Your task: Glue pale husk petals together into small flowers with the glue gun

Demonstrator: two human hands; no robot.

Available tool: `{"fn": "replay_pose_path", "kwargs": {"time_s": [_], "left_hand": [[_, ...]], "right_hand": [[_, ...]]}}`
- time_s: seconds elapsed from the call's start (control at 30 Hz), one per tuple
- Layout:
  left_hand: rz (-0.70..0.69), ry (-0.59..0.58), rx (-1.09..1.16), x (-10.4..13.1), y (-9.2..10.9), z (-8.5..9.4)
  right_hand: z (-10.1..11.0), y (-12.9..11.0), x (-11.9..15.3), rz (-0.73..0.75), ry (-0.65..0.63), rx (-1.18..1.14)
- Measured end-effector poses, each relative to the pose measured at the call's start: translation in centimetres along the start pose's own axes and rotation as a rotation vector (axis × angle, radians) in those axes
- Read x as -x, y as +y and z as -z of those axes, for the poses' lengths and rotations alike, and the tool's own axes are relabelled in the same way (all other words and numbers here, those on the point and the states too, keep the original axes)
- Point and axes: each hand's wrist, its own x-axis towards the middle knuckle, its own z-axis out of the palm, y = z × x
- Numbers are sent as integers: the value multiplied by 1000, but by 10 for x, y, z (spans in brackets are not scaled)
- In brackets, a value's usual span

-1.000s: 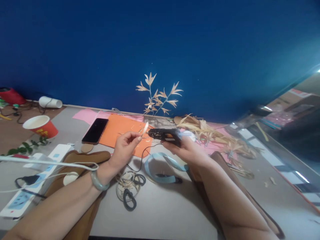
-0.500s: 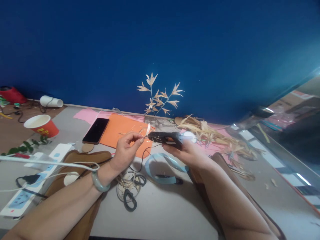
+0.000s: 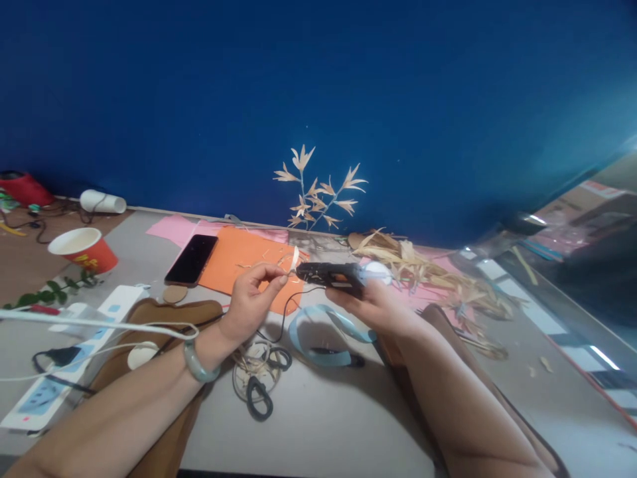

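My right hand [image 3: 375, 302] is wrapped round the handle of a black glue gun [image 3: 328, 273], its nozzle pointing left. Facing it, my left hand [image 3: 256, 295] is closed in a pinch at the nozzle's tip. A small pale husk piece [image 3: 296, 256] stands up from those fingertips; its lower end is too small to make out. Beneath both hands lie an orange sheet [image 3: 229, 255] and a loop of light blue ribbon [image 3: 303, 352]. Scissors [image 3: 259, 398] with black handles rest among coiled cord. Dried husk flowers [image 3: 318, 189] on stems stand against the blue wall.
Left are a black phone [image 3: 192, 259], a red paper cup [image 3: 84, 249] and a white power strip [image 3: 44, 392] with cables crossing it. A pile of dried husks [image 3: 413, 262] lies on pink paper at right. A black cord hangs below the hands.
Almost nothing differs. Both hands and the glue gun hold the same place, with only a slight shift of the whole view.
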Motion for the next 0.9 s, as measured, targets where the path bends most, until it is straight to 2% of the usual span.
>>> {"fn": "replay_pose_path", "kwargs": {"time_s": [0.9], "left_hand": [[-78,11,10,0,-3,0]], "right_hand": [[-2,4,1,-2,-7,-67]]}}
